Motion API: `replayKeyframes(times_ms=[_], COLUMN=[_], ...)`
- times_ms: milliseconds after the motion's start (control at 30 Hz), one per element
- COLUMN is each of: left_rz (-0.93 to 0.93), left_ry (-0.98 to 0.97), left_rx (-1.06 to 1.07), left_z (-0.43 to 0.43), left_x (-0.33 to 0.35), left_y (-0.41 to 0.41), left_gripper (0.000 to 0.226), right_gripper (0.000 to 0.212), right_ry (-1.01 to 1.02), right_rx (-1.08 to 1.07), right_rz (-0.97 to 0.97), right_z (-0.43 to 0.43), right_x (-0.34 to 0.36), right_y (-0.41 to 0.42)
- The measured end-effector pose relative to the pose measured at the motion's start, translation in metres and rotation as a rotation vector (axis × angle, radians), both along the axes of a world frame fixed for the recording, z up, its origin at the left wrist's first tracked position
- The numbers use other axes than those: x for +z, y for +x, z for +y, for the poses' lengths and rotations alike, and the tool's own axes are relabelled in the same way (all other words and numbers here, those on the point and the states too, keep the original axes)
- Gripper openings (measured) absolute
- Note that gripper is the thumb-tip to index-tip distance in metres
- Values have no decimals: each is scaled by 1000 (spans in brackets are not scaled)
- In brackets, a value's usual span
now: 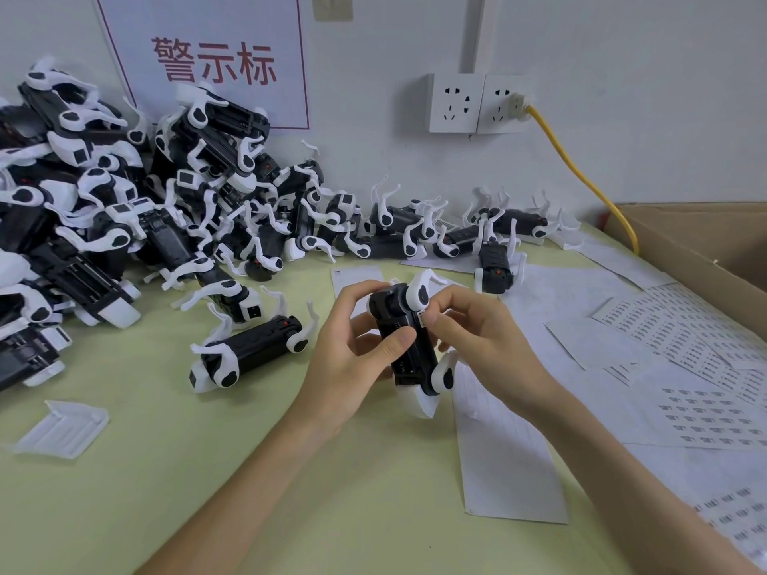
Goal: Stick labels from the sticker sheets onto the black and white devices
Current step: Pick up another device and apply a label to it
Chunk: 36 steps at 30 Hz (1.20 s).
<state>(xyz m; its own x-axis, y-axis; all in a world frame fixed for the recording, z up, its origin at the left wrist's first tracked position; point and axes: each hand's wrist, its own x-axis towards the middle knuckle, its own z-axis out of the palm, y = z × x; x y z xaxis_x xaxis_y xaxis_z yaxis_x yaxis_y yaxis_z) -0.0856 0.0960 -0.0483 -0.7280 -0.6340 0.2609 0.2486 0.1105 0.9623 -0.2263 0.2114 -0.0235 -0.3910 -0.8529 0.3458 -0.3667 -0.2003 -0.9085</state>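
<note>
Holding one black and white device (416,363) above the counter (207,471), left hand (352,363) grips its body; right hand (481,342) pinches a small label (422,318) against its side. Sticker sheets (705,417) lie to the right.

The white wall sign (207,56) reads "警示标" in red; sticker sheets' (705,417) print is illegible.

head cam — wide-angle, worn | faces forward and down onto table (207,471) | close above left hand (352,354), right hand (477,338)
</note>
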Motion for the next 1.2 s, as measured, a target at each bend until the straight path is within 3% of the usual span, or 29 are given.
replayKeyframes(times_ms=[467,667,933,1200], left_rz=[1,12,-10,-46], left_ry=[15,45,111,83], left_rx=[-17,-46,-144,-254], left_z=[0,0,2,3], left_x=[0,6,11,13], left_y=[2,4,6,10], left_gripper=[45,45,40,37], right_gripper=[18,34,18,15], right_ry=[45,-2,-30,-13], right_rx=[-40,-105,36,98], right_rz=[-46,-184,-347,-316], right_z=[2,3,0,2], right_x=[3,4,2,2], right_y=[1,1,2,1])
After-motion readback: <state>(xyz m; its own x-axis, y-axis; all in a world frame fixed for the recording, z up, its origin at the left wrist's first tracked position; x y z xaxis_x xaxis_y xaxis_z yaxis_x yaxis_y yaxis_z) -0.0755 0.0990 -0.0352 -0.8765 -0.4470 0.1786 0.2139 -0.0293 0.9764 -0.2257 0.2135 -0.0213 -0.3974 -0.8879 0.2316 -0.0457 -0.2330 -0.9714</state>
